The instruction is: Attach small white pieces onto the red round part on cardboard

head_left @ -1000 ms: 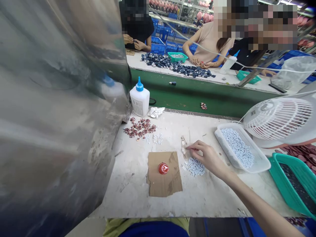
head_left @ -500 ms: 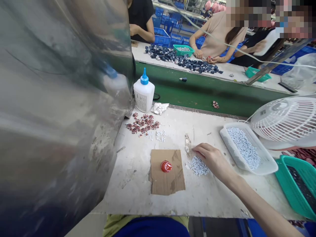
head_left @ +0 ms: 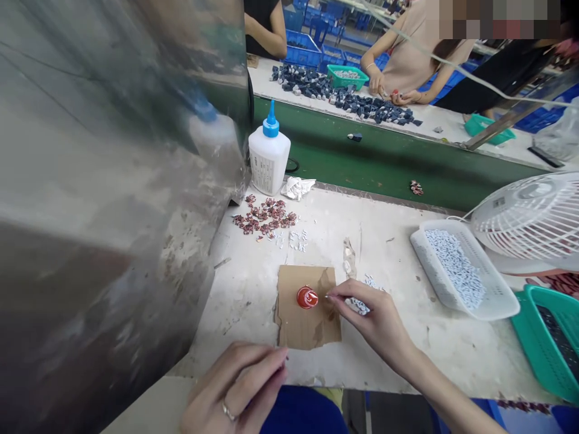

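My right hand (head_left: 382,316) is pinched over the right edge of a torn cardboard piece (head_left: 307,331); a tiny white piece (head_left: 327,296) shows at its fingertips. Just left of them, a small round glossy red thing (head_left: 307,298) with white marks or shine rests on the cardboard. Partly hidden behind my right hand lies a pile of small pale-blue pieces (head_left: 359,307). My left hand (head_left: 237,389), with a ring on one finger, is at the table's front edge, below the cardboard. Its thumb and fingers are pressed together on something small and dark that I cannot make out.
A white bottle (head_left: 268,160) with a blue nozzle stands at the back left, beside crumpled tissue (head_left: 298,188) and reddish-brown pieces (head_left: 265,217). A metal panel (head_left: 122,199) walls off the left. Rightward are a white basket (head_left: 495,304), a fan (head_left: 534,214) and a green basket (head_left: 527,337).
My right hand has moved left from the pale-blue pile to the cardboard, with a tiny white piece in its fingertips. My left hand has come into view at the bottom. The view has shifted slightly.
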`<state>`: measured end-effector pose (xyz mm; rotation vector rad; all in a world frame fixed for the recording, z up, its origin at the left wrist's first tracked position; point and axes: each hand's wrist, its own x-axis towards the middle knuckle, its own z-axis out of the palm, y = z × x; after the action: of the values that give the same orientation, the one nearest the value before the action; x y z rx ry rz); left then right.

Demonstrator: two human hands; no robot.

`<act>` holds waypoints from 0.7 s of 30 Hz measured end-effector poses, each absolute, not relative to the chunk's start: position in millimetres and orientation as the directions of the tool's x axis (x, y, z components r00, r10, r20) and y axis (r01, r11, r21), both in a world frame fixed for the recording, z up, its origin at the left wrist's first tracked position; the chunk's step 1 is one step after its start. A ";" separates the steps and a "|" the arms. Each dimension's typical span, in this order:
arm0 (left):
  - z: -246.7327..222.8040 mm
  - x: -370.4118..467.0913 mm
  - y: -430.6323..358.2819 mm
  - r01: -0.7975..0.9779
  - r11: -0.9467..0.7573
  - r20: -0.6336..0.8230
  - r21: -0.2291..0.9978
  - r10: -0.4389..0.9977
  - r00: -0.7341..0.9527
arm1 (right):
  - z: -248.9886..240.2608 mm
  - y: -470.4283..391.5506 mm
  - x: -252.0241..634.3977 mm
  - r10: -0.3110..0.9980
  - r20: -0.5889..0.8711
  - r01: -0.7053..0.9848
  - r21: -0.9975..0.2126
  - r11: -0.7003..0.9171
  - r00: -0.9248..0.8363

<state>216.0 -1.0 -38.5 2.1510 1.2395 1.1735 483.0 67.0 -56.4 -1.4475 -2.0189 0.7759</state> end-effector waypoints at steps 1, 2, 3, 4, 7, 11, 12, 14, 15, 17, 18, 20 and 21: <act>-40.4 216.0 -0.3 0.523 -0.496 0.453 0.693 0.864 0.218 | -57.6 66.4 479.8 0.955 0.098 0.636 -0.726 0.260 -0.279; -42.1 217.0 -0.2 0.523 -0.454 0.438 0.721 0.884 0.164 | -58.8 66.2 477.5 0.955 0.104 0.625 -0.736 0.261 -0.277; -43.3 218.5 -0.4 0.515 -0.429 0.433 0.742 0.893 0.119 | -59.9 66.0 475.8 0.954 0.108 0.616 -0.743 0.263 -0.278; -44.2 220.2 -0.6 0.503 -0.414 0.435 0.759 0.897 0.082 | -60.9 66.0 474.8 0.953 0.110 0.607 -0.748 0.267 -0.282; -45.8 222.3 0.3 0.500 -0.426 0.468 0.754 0.882 0.046 | -62.4 65.3 473.6 0.946 0.116 0.588 -0.758 0.281 -0.302; -47.5 218.5 4.0 0.531 -0.446 0.494 0.721 0.868 0.058 | -63.8 63.7 473.3 0.939 0.130 0.573 -0.763 0.299 -0.317; -48.0 217.7 4.7 0.531 -0.448 0.495 0.719 0.867 0.060 | -64.4 63.4 473.2 0.938 0.134 0.571 -0.763 0.303 -0.319; -49.3 217.3 5.4 0.526 -0.451 0.493 0.721 0.867 0.069 | -65.8 63.3 472.8 0.935 0.142 0.568 -0.761 0.313 -0.324; -50.1 217.6 5.6 0.522 -0.451 0.490 0.724 0.869 0.072 | -66.4 63.5 472.6 0.934 0.148 0.566 -0.760 0.319 -0.326; -51.6 218.9 5.6 0.513 -0.449 0.480 0.732 0.873 0.080 | -66.7 64.1 472.2 0.930 0.163 0.560 -0.759 0.332 -0.330; -52.1 219.8 5.6 0.506 -0.448 0.476 0.737 0.875 0.082 | -66.2 64.3 472.0 0.928 0.172 0.555 -0.760 0.338 -0.329; -52.4 222.0 5.6 0.494 -0.445 0.471 0.747 0.879 0.080 | -62.8 63.5 471.2 0.927 0.192 0.541 -0.767 0.346 -0.321; -51.9 223.3 5.6 0.485 -0.442 0.465 0.755 0.882 0.080 | -59.9 62.3 470.3 0.927 0.204 0.530 -0.773 0.350 -0.315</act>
<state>223.3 5.6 -51.9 1.9593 1.3494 1.3187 470.3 62.3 -59.9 -1.2661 -1.9691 0.7893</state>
